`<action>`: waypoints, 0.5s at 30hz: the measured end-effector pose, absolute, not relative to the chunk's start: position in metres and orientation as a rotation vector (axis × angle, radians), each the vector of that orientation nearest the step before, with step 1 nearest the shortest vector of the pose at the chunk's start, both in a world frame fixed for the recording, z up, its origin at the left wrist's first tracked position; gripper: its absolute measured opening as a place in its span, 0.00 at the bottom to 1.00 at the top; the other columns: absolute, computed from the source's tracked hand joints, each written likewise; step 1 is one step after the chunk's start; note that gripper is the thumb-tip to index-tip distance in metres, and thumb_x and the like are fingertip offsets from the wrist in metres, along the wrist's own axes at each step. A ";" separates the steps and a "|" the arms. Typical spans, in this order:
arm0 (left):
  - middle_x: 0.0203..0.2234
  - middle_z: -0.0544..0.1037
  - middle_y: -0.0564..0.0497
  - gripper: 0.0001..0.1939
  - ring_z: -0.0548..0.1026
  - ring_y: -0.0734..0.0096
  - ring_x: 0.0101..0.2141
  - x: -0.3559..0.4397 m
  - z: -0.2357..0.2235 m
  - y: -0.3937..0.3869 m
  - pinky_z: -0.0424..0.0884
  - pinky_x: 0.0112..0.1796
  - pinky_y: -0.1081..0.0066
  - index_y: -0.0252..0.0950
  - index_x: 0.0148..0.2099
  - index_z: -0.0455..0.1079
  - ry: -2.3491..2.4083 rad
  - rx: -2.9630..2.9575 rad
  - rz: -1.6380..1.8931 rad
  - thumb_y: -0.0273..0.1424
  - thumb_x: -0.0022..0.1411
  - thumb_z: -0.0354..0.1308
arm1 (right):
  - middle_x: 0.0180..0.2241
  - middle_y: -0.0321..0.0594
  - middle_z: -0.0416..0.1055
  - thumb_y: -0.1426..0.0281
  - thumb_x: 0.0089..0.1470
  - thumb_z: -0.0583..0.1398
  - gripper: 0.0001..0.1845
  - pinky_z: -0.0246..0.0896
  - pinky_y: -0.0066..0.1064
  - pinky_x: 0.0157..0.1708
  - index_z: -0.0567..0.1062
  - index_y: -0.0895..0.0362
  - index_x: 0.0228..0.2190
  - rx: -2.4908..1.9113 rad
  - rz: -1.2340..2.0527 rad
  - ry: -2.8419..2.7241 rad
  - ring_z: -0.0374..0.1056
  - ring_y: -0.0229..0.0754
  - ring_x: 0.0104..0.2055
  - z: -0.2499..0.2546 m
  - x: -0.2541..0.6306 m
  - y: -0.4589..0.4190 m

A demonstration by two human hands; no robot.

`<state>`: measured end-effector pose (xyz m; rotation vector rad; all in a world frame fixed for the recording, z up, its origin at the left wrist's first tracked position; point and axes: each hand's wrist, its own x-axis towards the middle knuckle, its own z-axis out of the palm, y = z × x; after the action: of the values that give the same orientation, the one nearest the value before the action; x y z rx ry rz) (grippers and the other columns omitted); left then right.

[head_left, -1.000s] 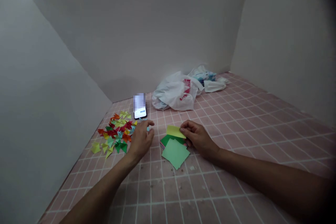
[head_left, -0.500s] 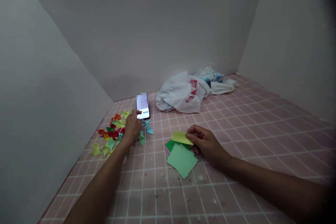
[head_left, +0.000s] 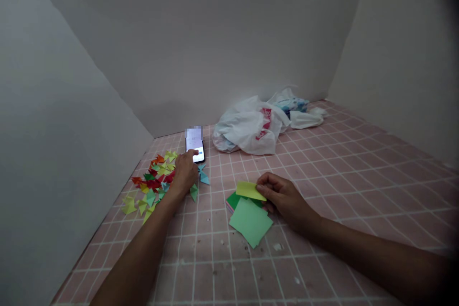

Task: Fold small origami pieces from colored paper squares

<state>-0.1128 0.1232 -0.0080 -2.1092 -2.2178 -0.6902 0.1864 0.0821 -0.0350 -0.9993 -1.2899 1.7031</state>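
My left hand [head_left: 186, 172] reaches over to the phone [head_left: 194, 146], which lies with its screen lit. One finger is stretched onto the lower part of the screen, and the hand holds nothing. Between thumb and fingers of my right hand [head_left: 283, 198] is a yellow sheet of paper [head_left: 250, 191], which looks folded. That paper is just above a stack of coloured paper, with a dark green sheet [head_left: 234, 200] and light green sheets [head_left: 251, 223] on top. Folded paper pieces [head_left: 154, 184] in red, orange, yellow, green and blue lie around and under my left forearm.
A white plastic bag [head_left: 247, 126] with red print rests near the back wall [head_left: 201, 48]. Behind it to the right is a bag with blue contents [head_left: 292, 104]. Pink tiled surface [head_left: 340, 191] spreads between walls on both sides. Small scraps [head_left: 278, 247] lie near the paper stack.
My left hand has shifted slightly right, its finger now further across the phone screen. My right hand still holds the yellow paper in nearly the same spot. The view has tilted a little.
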 end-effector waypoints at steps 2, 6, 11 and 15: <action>0.52 0.79 0.37 0.28 0.74 0.48 0.55 -0.112 -0.009 0.125 0.63 0.58 0.52 0.32 0.54 0.70 -2.200 -2.121 -0.659 0.15 0.52 0.49 | 0.21 0.28 0.62 0.56 0.50 0.65 0.18 0.47 0.23 0.16 0.68 0.56 0.31 -1.004 1.710 -1.287 0.57 0.29 0.17 -0.035 0.186 0.082; 0.49 0.81 0.37 0.27 0.76 0.46 0.53 -0.113 -0.010 0.128 0.65 0.55 0.52 0.32 0.55 0.71 -2.202 -2.120 -0.632 0.16 0.52 0.49 | 0.21 0.28 0.62 0.56 0.50 0.65 0.18 0.47 0.22 0.16 0.68 0.57 0.31 -0.999 1.712 -1.285 0.57 0.28 0.17 -0.036 0.186 0.082; 0.52 0.80 0.41 0.27 0.75 0.52 0.54 -0.116 0.000 0.125 0.66 0.56 0.56 0.35 0.54 0.70 -2.190 -2.074 -0.708 0.17 0.53 0.49 | 0.21 0.27 0.62 0.55 0.51 0.65 0.19 0.45 0.21 0.16 0.68 0.57 0.31 -0.987 1.717 -1.293 0.57 0.27 0.16 -0.037 0.186 0.083; 0.54 0.78 0.41 0.26 0.74 0.52 0.55 -0.121 0.007 0.119 0.67 0.55 0.55 0.34 0.54 0.68 -2.179 -2.023 -0.776 0.19 0.54 0.47 | 0.20 0.27 0.61 0.56 0.52 0.65 0.18 0.45 0.22 0.16 0.68 0.57 0.30 -0.988 1.704 -1.306 0.56 0.27 0.16 -0.036 0.187 0.082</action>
<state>-0.1211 0.1193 0.0074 -2.0225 -2.1792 -0.7757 0.1866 0.0823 -0.0359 -0.9878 -1.3062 1.7037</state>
